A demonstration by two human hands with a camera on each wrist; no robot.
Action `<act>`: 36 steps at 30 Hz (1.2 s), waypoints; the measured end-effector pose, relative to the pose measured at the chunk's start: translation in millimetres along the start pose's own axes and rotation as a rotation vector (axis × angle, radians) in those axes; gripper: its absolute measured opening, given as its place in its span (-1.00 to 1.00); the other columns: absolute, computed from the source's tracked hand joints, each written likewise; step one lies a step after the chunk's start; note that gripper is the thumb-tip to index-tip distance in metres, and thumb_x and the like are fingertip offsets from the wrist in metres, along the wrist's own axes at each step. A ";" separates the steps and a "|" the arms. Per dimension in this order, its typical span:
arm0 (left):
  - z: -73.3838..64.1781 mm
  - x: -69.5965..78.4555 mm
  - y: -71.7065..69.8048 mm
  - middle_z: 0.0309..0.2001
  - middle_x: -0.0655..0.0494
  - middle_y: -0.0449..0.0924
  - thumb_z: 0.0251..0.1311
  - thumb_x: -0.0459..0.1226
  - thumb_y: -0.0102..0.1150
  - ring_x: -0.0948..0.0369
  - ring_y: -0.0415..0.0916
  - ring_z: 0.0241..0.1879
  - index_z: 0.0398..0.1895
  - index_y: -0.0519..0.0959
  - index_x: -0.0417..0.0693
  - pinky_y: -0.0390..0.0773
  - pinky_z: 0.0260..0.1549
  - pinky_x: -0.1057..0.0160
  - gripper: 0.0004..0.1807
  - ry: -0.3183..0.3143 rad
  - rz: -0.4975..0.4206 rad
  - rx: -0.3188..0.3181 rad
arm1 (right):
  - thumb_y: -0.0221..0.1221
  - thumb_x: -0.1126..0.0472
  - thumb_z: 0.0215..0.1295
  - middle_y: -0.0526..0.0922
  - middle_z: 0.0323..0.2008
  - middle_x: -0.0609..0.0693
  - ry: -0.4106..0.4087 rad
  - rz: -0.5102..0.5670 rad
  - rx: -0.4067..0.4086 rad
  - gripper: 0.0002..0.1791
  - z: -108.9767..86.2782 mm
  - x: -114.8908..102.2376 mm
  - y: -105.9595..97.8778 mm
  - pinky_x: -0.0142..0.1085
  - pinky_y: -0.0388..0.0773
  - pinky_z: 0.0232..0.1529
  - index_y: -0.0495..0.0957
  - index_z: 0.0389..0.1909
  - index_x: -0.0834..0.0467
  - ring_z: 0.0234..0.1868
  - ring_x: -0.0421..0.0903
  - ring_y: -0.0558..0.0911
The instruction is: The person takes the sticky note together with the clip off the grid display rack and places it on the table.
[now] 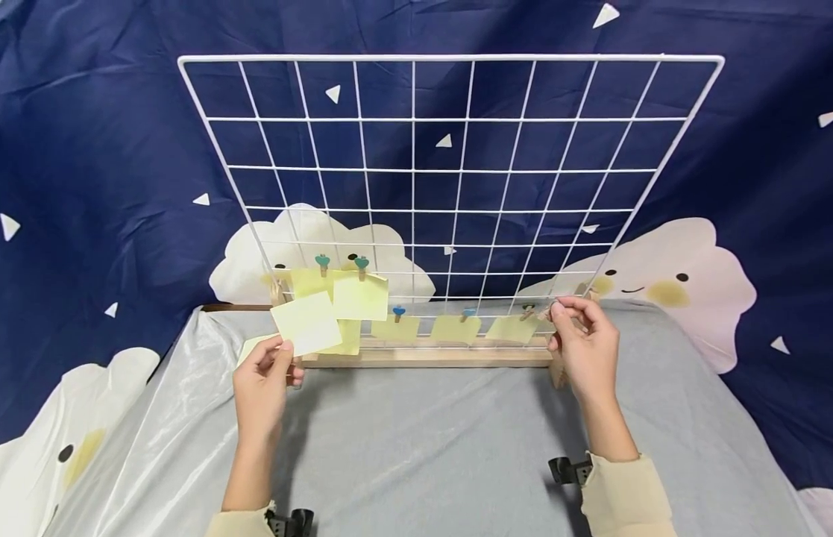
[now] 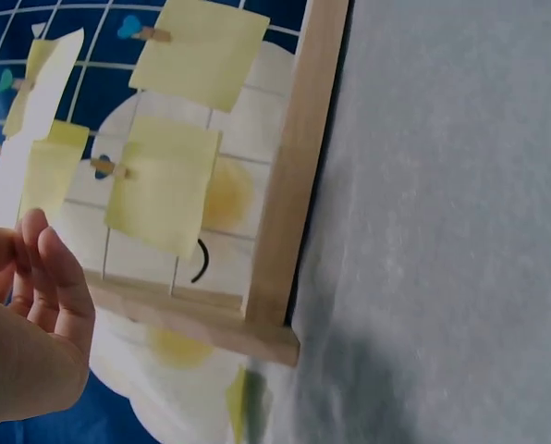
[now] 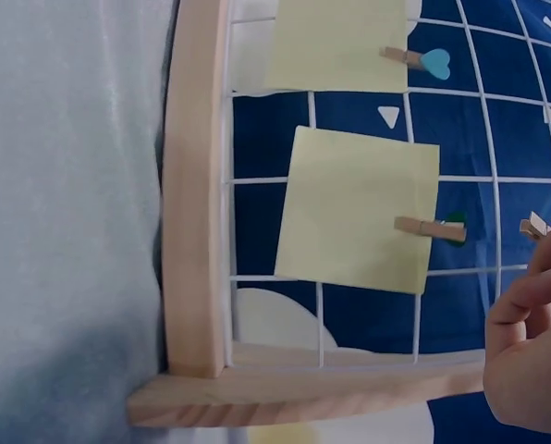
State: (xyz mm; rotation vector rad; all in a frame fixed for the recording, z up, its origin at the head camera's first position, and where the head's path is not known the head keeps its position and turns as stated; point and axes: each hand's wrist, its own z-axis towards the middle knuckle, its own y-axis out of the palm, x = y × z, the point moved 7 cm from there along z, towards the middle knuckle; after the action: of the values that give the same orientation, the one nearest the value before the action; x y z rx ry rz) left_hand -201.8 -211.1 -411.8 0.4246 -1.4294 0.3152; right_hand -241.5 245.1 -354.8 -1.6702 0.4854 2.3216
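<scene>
The left fingers (image 1: pixel 263 350) pinch a yellow note (image 1: pixel 305 321), the right fingers (image 1: pixel 582 303) a wooden clothespin (image 3: pixel 534 227)

Navy fabric (image 1: pixel 94 104) bearing white triangles (image 1: pixel 605 15) and pale clouds (image 1: pixel 721 298) hangs behind a spread grey cloth (image 1: pixel 423 447)

We list one navy backdrop (image 1: pixel 107 97), creased, filling the upper frame and both sides. Printed on it, we count several small white triangles (image 1: pixel 444 141), scattered. Item: one white cloud (image 1: pixel 392 257), left of centre. Item: one pale cloud (image 1: pixel 718 291), right of the frame, with black eyes, a thin smile and yellow cheeks. Item: one white cloud (image 1: pixel 40 432), lower left, partly cropped. We enter lastly one grey cloth (image 1: pixel 429 447), lower centre, covering the tabletop, with shiny folds at its left.
</scene>
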 end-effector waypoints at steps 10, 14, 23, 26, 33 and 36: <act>3.4 -6.9 -17.6 -0.53 0.06 0.61 0.37 -0.39 0.23 0.31 0.56 -0.63 -0.04 0.59 -0.32 0.62 -0.59 0.36 -0.82 -0.006 -0.030 0.070 | 0.28 0.40 0.34 0.65 -0.49 -0.04 0.020 0.005 0.052 -0.86 1.1 13.2 -20.0 -0.50 0.43 -0.73 0.59 -0.15 0.40 -0.78 -0.25 0.45; 4.3 -10.0 -23.0 -0.54 0.04 0.64 0.33 -0.40 0.28 0.30 0.56 -0.64 -0.09 0.61 -0.34 0.61 -0.61 0.38 -0.83 -0.004 -0.055 0.084 | 0.28 0.41 0.34 0.67 -0.50 -0.04 0.039 0.020 0.070 -0.90 0.9 18.1 -28.8 -0.50 0.37 -0.77 0.59 -0.18 0.35 -0.79 -0.25 0.45; 4.5 -14.9 -35.5 -0.57 0.11 0.65 0.29 -0.44 0.30 0.30 0.56 -0.66 -0.16 0.62 -0.39 0.60 -0.63 0.39 -0.86 -0.007 -0.078 0.115 | 0.28 0.38 0.34 0.69 -0.49 -0.04 0.086 0.018 0.092 -0.91 -1.4 26.4 -43.8 -0.49 0.32 -0.78 0.59 -0.19 0.30 -0.81 -0.21 0.46; 4.5 -16.8 -41.3 -0.57 0.10 0.64 0.29 -0.44 0.29 0.30 0.56 -0.66 -0.17 0.64 -0.35 0.61 -0.63 0.39 -0.88 0.000 -0.071 0.134 | 0.28 0.37 0.35 0.71 -0.49 -0.06 0.119 0.004 0.101 -0.92 -3.8 29.1 -47.2 -0.50 0.31 -0.78 0.59 -0.20 0.27 -0.81 -0.21 0.46; 4.6 -21.3 -50.1 -0.56 0.11 0.64 0.32 -0.38 0.29 0.31 0.56 -0.65 -0.18 0.64 -0.30 0.59 -0.62 0.41 -0.88 -0.008 -0.048 0.152 | 0.29 0.34 0.36 0.72 -0.47 -0.06 0.156 -0.015 0.111 -0.91 -6.2 35.8 -55.5 -0.49 0.38 -0.74 0.58 -0.18 0.22 -0.78 -0.22 0.49; 4.7 -23.0 -53.7 -0.57 0.10 0.64 0.32 -0.39 0.30 0.31 0.56 -0.67 -0.21 0.64 -0.28 0.59 -0.63 0.41 -0.91 -0.010 -0.057 0.167 | 0.28 0.34 0.36 0.73 -0.46 -0.05 0.175 -0.024 0.110 -0.89 -5.9 37.9 -57.6 -0.49 0.38 -0.73 0.57 -0.17 0.23 -0.77 -0.21 0.50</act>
State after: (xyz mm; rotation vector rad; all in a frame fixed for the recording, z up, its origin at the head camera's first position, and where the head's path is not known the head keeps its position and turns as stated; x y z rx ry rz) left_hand -184.3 -259.8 -439.3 0.6023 -1.4032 0.3886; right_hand -226.5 295.4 -399.7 -1.8235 0.6122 2.1020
